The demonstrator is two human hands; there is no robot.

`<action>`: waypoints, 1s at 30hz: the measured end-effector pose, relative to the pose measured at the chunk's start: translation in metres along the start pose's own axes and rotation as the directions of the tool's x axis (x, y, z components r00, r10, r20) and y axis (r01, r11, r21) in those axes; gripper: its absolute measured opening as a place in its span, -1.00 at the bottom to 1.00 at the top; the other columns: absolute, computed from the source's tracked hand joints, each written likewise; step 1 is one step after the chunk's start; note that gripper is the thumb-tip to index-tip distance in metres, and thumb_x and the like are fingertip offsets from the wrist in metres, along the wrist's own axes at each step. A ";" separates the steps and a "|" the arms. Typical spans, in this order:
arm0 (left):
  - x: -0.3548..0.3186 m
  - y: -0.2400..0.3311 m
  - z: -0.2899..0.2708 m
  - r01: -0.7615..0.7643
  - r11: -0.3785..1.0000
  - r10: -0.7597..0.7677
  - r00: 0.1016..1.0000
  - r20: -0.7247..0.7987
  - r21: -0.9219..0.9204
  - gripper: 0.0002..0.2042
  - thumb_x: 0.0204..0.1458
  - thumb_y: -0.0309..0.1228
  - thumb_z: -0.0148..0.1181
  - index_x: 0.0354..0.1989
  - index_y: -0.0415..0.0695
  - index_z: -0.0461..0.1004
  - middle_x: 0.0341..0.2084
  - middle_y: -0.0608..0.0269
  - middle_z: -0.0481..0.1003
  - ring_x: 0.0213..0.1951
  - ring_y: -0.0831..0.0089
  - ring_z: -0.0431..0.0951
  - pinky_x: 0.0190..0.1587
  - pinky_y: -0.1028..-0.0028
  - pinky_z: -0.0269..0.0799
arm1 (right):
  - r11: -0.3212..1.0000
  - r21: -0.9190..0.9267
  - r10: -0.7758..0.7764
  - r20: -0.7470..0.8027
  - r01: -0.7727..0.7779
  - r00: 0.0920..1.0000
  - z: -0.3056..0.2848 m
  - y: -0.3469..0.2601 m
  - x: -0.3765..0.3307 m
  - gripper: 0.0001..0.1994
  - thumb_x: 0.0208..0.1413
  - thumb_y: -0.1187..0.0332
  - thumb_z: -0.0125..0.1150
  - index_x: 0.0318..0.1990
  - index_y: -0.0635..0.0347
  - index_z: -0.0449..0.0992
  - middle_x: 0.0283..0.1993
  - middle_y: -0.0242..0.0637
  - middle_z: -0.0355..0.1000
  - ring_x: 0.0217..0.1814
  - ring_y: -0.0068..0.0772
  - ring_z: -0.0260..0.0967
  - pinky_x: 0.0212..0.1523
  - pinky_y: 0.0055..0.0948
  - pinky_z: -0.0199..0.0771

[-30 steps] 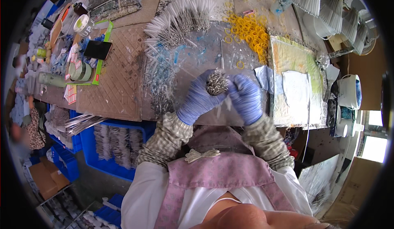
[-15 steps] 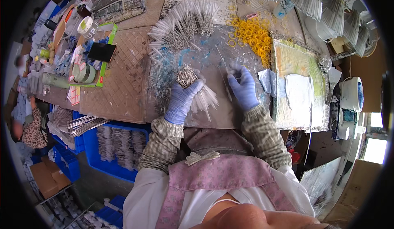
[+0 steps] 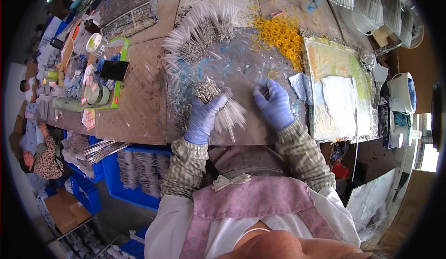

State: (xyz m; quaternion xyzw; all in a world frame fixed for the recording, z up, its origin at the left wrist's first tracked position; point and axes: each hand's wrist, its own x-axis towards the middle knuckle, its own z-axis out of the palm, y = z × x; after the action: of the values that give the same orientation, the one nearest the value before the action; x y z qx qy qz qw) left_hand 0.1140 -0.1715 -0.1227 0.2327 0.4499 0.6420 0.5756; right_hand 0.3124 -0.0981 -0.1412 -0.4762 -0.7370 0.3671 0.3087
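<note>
My left hand (image 3: 204, 115), in a blue glove, is closed round a bundle of thin wire brushes (image 3: 231, 115). Their wire loops stick out above the thumb, and the pale bristles fan toward the table's near edge. My right hand (image 3: 275, 102), gloved too, is held to the right with thumb and fingertips pinched together. Whatever sits between those fingertips is too faint and smeared to make out. A single yellow ring (image 3: 272, 74) lies just beyond them. More brushes (image 3: 204, 29) spread in an arc behind the left hand, and a heap of yellow rings (image 3: 281, 38) lies at the back right.
To the right, a stained board (image 3: 320, 115) carries white paper (image 3: 341, 96). At the left stands a green-edged tray (image 3: 121, 54) with a phone (image 3: 114, 70) and jars. A blue crate (image 3: 109, 180) of brushes sits below the table's left edge. Another person (image 3: 49, 154) is at far left.
The single brush seen by my right fingers is no longer distinct. A yellow ring now lies apart from the heap near that hand. My left hand keeps its bundle; the view has shifted slightly.
</note>
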 end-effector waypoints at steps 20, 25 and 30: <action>0.004 -0.053 0.015 -0.246 0.877 0.029 0.884 0.467 0.412 -0.08 -0.23 -0.11 0.61 0.31 -0.15 0.22 0.13 0.12 0.40 0.20 0.31 0.39 0.25 0.31 0.34 | 0.899 0.336 -0.324 0.075 0.282 0.943 0.000 0.027 -0.026 0.00 -0.20 0.02 0.60 0.35 0.29 0.16 0.36 0.03 0.20 0.38 0.05 0.20 0.43 -0.20 0.14; 0.027 -0.037 0.033 -0.401 0.838 0.152 0.823 0.547 0.370 -0.29 -0.18 -0.15 0.58 0.16 -0.16 0.41 0.12 0.12 0.46 0.16 0.25 0.44 0.31 0.26 0.27 | 0.955 0.230 -0.291 0.574 0.190 0.766 -0.028 0.019 0.004 -0.05 -0.12 -0.04 0.51 0.34 0.27 0.17 0.31 -0.01 0.29 0.33 -0.01 0.26 0.36 -0.11 0.18; 0.021 0.003 0.057 -0.775 0.439 0.361 0.616 0.700 0.455 -0.31 -0.22 -0.17 0.59 0.09 -0.17 0.41 0.13 0.08 0.43 0.16 0.17 0.44 0.27 0.19 0.31 | 0.866 -0.088 -0.478 0.142 0.492 0.867 -0.044 -0.032 -0.005 -0.10 -0.11 0.00 0.46 0.30 0.37 0.20 0.28 0.16 0.26 0.35 0.21 0.21 0.41 -0.02 0.14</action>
State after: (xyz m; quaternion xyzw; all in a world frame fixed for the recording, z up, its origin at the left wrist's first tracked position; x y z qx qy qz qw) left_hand 0.1539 -0.1341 -0.0973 0.7417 0.3847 0.4819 0.2641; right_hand 0.3344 -0.1005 -0.0910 -0.2714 -0.8704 0.2593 0.3186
